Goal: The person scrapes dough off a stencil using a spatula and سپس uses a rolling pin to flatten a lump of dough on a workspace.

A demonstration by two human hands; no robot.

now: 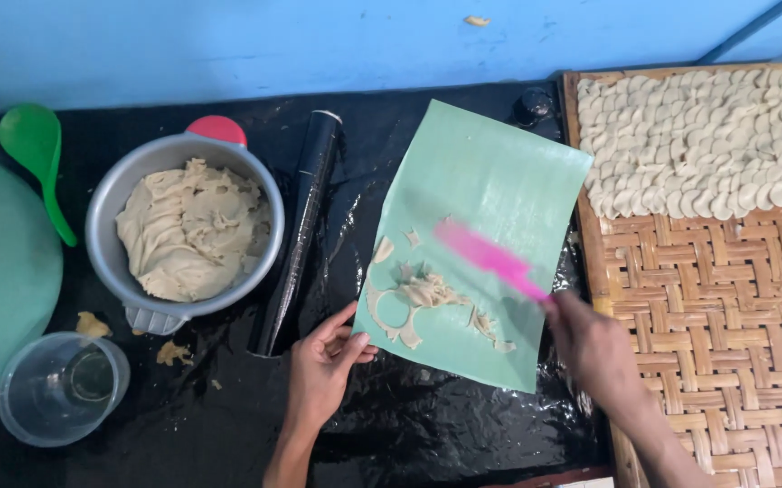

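Note:
A pale green sheet (pixel 490 190) lies on the black plastic-covered surface, with thin dough scraps (pixel 423 296) scattered on its near half. My right hand (pixel 594 348) grips a pink flat scraper (pixel 489 258), blurred with motion, its blade over the sheet just right of the scraps. My left hand (pixel 323 366) rests with spread fingers on the sheet's near left corner, pressing it down.
A grey metal bowl (pixel 120 194) full of dough stands at left, a black roller (pixel 305 226) beside it. A woven bamboo tray (pixel 725 307) at right carries several small dough pieces (pixel 694 140). A clear cup (pixel 61 389), green spoon (pixel 38 154) and green container (pixel 7 271) sit far left.

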